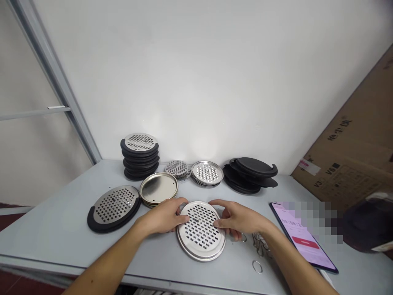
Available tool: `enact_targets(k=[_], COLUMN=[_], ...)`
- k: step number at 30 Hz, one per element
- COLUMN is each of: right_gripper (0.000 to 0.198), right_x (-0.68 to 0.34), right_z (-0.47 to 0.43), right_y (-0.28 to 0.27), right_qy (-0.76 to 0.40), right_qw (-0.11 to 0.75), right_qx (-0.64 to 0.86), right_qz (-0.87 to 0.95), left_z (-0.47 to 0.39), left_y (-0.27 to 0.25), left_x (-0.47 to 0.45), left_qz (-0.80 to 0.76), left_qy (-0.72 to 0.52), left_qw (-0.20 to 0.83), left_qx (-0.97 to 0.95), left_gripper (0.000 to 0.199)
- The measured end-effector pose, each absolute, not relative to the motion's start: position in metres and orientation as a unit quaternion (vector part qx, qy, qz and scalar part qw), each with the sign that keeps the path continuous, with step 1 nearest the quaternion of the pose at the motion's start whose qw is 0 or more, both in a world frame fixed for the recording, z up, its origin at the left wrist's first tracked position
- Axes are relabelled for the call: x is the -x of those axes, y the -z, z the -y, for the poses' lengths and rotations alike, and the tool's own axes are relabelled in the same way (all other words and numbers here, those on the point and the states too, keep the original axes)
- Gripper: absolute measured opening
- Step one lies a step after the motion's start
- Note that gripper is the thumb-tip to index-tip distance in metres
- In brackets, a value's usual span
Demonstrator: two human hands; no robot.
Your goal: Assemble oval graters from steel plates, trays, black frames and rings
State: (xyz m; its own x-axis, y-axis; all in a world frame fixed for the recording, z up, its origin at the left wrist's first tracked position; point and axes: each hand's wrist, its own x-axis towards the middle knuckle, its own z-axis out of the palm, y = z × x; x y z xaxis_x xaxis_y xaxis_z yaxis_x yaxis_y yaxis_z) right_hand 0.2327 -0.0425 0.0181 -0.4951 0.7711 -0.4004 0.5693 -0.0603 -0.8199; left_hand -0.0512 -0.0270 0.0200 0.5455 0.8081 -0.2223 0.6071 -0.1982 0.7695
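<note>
In front of me a round perforated metal plate [200,241] with rows of slots sits in a shiny rimmed tray near the table's front edge. My left hand [167,216] grips its left side, thumb on top and fingers at the rim. From the other side my right hand [238,217] holds the right rim, thumb on the slotted face; its lower fingers curl partly out of sight. Beyond my left hand lies a stack of shallow metal lids [159,188]. Several thin metal rings [257,267] lie beside my right forearm.
A black-rimmed slotted disc [115,207] lies at left, with a stack of similar ones [140,157] behind. Along the wall are small perforated discs [176,167], grater-like plates [207,173] and black round bases [251,172]. A phone [302,235] and cardboard box [353,151] stand at right.
</note>
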Motion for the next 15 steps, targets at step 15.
enact_targets(k=[15], right_gripper=[0.077], right_x=[-0.2278], right_z=[0.0430], right_y=[-0.0237], right_qy=[-0.470], right_qw=[0.088], right_qx=[0.512], right_qz=[0.713], left_z=[0.0265], left_y=[-0.0193], left_x=[0.0532], left_qz=[-0.444], left_qy=[-0.116], left_qw=[0.475], left_qx=[-0.751], left_gripper=[0.051])
